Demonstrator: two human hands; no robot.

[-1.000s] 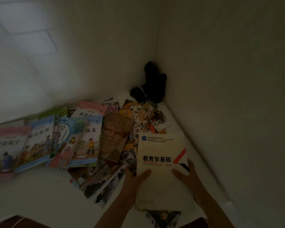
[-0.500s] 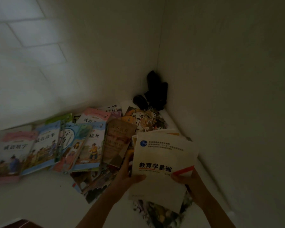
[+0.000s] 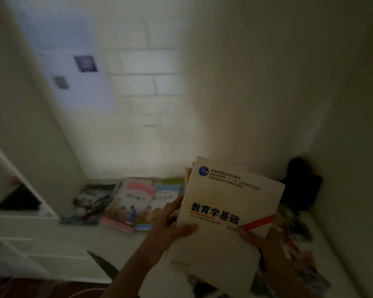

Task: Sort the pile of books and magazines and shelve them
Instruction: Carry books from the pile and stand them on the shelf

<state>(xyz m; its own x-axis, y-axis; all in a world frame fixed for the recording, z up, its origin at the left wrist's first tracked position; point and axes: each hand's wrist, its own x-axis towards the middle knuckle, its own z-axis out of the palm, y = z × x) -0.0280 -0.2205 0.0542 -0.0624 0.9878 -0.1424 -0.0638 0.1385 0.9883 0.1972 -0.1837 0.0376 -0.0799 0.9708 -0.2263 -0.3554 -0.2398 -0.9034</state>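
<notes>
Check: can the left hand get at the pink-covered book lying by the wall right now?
Probably not yet: the left hand and right hand both hold the cream textbook. The pink-covered book lies uncovered, so the path looks free once freed.

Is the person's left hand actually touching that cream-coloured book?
Touching. The head view shows the left hand gripping the cream book, thumb lying across its cover and fingers along its left edge.

The textbook point(image 3: 228, 203) raised between my left hand point(image 3: 170, 224) and right hand point(image 3: 261, 237), a row of picture books point(image 3: 125, 203) behind it to the left along the wall, loose magazines point(image 3: 297, 239) beneath on the right, a dark object point(image 3: 299, 186) in the far right corner, a shelf unit point(image 3: 15, 211) at my left.
</notes>
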